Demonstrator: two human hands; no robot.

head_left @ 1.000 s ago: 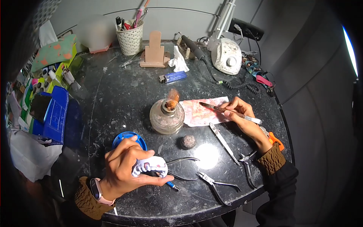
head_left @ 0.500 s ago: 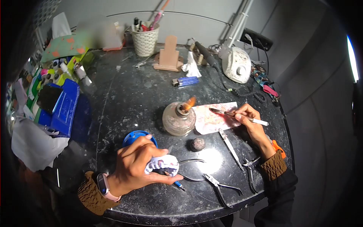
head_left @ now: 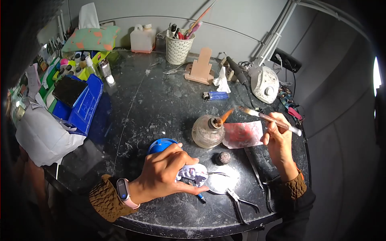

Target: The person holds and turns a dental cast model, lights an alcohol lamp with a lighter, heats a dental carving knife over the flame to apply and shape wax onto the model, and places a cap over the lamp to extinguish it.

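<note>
My left hand (head_left: 164,173) is closed around a white dental cast (head_left: 194,172) with dark patches, its teeth partly showing between thumb and fingers. In my right hand (head_left: 280,146), a wax knife (head_left: 261,115) with a pale handle is gripped near the middle. Its metal tip points left, just right of the flame of a glass spirit burner (head_left: 206,134). Below the knife lies a paper sheet stained pink (head_left: 242,135). A blue bowl (head_left: 157,146) sits behind my left hand, partly hidden by it.
Pliers (head_left: 236,201), a slim metal tool (head_left: 254,168) and a small dark round cap (head_left: 223,158) lie in front. Behind are a blue lighter (head_left: 217,95), a phone stand (head_left: 201,68), a pen cup (head_left: 179,49) and a white micromotor unit (head_left: 265,86). A blue box (head_left: 86,106) stands left.
My right hand has lifted the wax knife off the stained sheet and brought its tip up beside the flame. My left hand still holds the cast. The camera view has shifted.
</note>
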